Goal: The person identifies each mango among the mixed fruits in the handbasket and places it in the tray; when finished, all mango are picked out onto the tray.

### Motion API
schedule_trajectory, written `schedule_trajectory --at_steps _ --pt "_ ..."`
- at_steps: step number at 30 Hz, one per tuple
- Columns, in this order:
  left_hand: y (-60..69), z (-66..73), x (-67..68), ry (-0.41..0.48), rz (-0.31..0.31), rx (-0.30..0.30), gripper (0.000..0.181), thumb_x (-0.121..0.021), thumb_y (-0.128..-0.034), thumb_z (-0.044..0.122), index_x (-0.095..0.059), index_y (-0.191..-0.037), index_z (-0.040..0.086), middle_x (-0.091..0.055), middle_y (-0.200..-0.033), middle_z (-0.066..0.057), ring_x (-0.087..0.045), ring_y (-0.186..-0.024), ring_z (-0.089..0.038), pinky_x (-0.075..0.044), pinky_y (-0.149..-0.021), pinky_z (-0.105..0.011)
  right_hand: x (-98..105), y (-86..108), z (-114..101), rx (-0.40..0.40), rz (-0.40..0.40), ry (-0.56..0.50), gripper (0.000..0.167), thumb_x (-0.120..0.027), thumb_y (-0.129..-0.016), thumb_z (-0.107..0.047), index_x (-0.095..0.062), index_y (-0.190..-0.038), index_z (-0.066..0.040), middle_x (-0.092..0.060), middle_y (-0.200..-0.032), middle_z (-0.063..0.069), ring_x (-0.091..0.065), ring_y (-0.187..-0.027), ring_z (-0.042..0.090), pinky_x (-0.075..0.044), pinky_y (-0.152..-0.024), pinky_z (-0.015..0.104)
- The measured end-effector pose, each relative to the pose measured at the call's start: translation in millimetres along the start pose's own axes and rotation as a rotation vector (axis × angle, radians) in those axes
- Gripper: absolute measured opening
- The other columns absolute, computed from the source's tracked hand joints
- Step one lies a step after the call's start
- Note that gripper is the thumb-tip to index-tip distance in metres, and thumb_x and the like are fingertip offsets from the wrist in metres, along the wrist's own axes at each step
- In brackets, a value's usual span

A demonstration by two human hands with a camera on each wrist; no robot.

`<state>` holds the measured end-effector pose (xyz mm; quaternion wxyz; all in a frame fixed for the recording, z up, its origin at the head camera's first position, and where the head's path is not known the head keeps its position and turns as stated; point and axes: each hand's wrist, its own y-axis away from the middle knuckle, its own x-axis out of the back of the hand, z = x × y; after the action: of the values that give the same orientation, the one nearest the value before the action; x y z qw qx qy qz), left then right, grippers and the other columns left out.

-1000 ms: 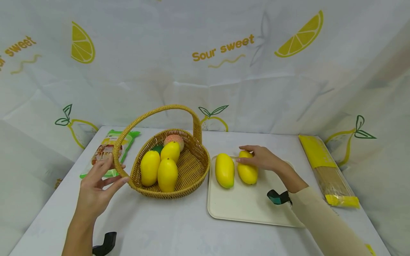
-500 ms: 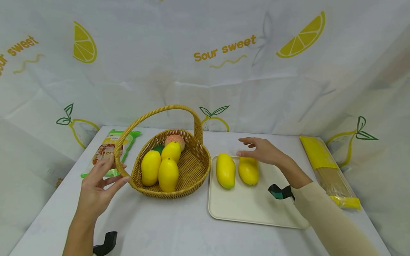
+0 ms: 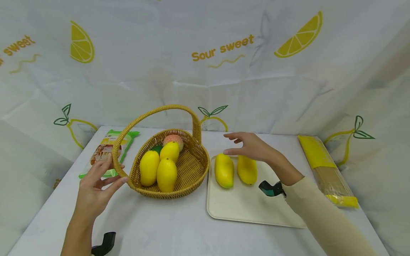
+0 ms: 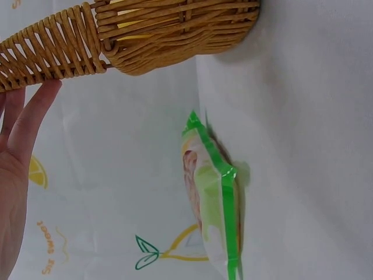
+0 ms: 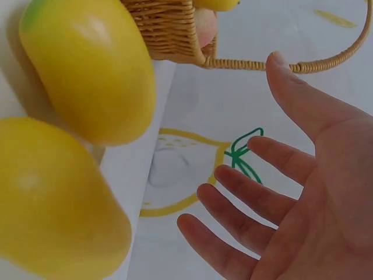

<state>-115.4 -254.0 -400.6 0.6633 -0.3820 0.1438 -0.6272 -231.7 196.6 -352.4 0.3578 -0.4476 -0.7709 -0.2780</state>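
Observation:
My left hand (image 3: pixel 96 188) pinches the near-left base of the handle on a wicker basket (image 3: pixel 189 170). In the left wrist view, fingertips meet the woven handle (image 4: pixel 52 46). Three yellow mangoes (image 3: pixel 166 174), a pinkish round fruit (image 3: pixel 173 140) and a partly hidden dark green item (image 3: pixel 157 148) lie inside. My right hand (image 3: pixel 251 145) hovers with spread, relaxed fingers above the back of a cream tray (image 3: pixel 243 209), holding nothing. Below it are a left mango (image 3: pixel 224 171) and a right mango (image 3: pixel 247 171) on the tray; the hand covers the right one's far tip.
A green-edged food packet (image 3: pixel 107 151) lies behind the left hand. At the far right is a yellow pack of noodles (image 3: pixel 328 172). A white curtain printed with lemons (image 3: pixel 205 85) hangs behind the white table (image 3: pixel 166 227).
My right hand has let go of the right mango, lifted, and moved left towards the other one. That mango stays on the tray. The left hand keeps its place on the basket handle.

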Motion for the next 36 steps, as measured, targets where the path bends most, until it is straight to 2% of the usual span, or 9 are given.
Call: schedule_trajectory --at_steps 7,13,16,18,21,26,32,36 --pt "-0.3 -1.4 -0.6 0.028 0.002 -0.005 0.077 -0.080 -0.0803 0.013 -0.046 -0.144 -0.013 -0.062 -0.124 0.006 -0.063 -0.113 -0.003 -0.060 -0.083 -0.011 -4 -5.5 -28 0.063 -0.051 0.003 0.072 -0.075 -0.090 -0.048 -0.051 -0.151 -0.018 -0.055 -0.154 0.003 -0.056 -0.137 0.032 -0.051 -0.114 0.054" --pt "0.1 1.7 0.2 0.011 -0.003 0.021 0.078 -0.079 -0.0776 -0.005 -0.043 -0.146 -0.011 -0.062 -0.126 0.006 -0.062 -0.113 -0.002 -0.060 -0.083 -0.011 -8 -8.1 -48 0.100 -0.094 0.016 0.071 -0.075 -0.090 -0.049 -0.051 -0.151 -0.022 -0.055 -0.153 0.000 -0.058 -0.135 0.028 -0.055 -0.110 0.050" --pt "0.3 3.6 0.3 -0.017 -0.004 0.049 0.083 -0.076 -0.0715 -0.022 -0.043 -0.147 -0.010 -0.061 -0.126 0.009 -0.061 -0.112 -0.001 -0.060 -0.083 -0.011 -12 -10.8 -58 0.112 -0.113 0.019 0.071 -0.075 -0.090 -0.049 -0.051 -0.151 -0.021 -0.054 -0.154 0.001 -0.058 -0.134 0.028 -0.056 -0.108 0.049" --pt "0.6 4.5 0.5 -0.030 -0.003 0.061 0.086 -0.075 -0.0685 -0.027 -0.043 -0.147 -0.010 -0.060 -0.126 0.010 -0.061 -0.112 -0.001 -0.060 -0.082 -0.011 -16 -13.1 -63 0.122 -0.128 0.015 0.072 -0.075 -0.090 -0.051 -0.051 -0.151 -0.022 -0.054 -0.154 0.002 -0.058 -0.135 0.028 -0.056 -0.109 0.049" --pt "0.9 4.8 0.7 -0.014 -0.002 0.060 0.083 -0.076 -0.0717 -0.022 -0.043 -0.147 -0.010 -0.060 -0.126 0.011 -0.061 -0.112 -0.001 -0.060 -0.083 -0.011 -22 -16.8 -71 0.143 -0.150 -0.001 0.071 -0.075 -0.090 -0.051 -0.051 -0.151 -0.023 -0.053 -0.155 0.002 -0.055 -0.138 0.028 -0.053 -0.113 0.050" --pt "0.2 1.8 0.0 0.039 -0.003 0.008 0.080 -0.078 -0.0757 -0.014 -0.042 -0.147 -0.011 -0.062 -0.127 0.006 -0.062 -0.112 -0.004 -0.060 -0.085 -0.011 -33 -23.1 -82 0.206 -0.170 -0.001 0.071 -0.076 -0.089 -0.051 -0.052 -0.150 -0.025 -0.054 -0.155 0.000 -0.048 -0.146 0.023 -0.044 -0.123 0.046" --pt "2.2 -1.3 -0.9 0.090 0.006 -0.007 0.078 -0.078 -0.0783 -0.010 -0.041 -0.147 -0.012 -0.061 -0.127 0.002 -0.062 -0.114 -0.004 -0.060 -0.085 -0.012 -47 -31.7 -93 0.265 -0.189 0.001 0.075 -0.078 -0.088 -0.050 -0.052 -0.150 -0.019 -0.053 -0.155 0.000 -0.048 -0.146 0.021 -0.043 -0.124 0.043" --pt "3.0 -1.0 -2.4 0.126 0.017 -0.003 0.077 -0.078 -0.0795 -0.008 -0.041 -0.146 -0.012 -0.062 -0.127 0.002 -0.062 -0.115 -0.005 -0.060 -0.086 -0.012 -55 -34.2 -100 0.275 -0.203 -0.012 0.076 -0.079 -0.087 -0.048 -0.051 -0.151 -0.018 -0.053 -0.155 0.001 -0.048 -0.146 0.022 -0.043 -0.124 0.043"
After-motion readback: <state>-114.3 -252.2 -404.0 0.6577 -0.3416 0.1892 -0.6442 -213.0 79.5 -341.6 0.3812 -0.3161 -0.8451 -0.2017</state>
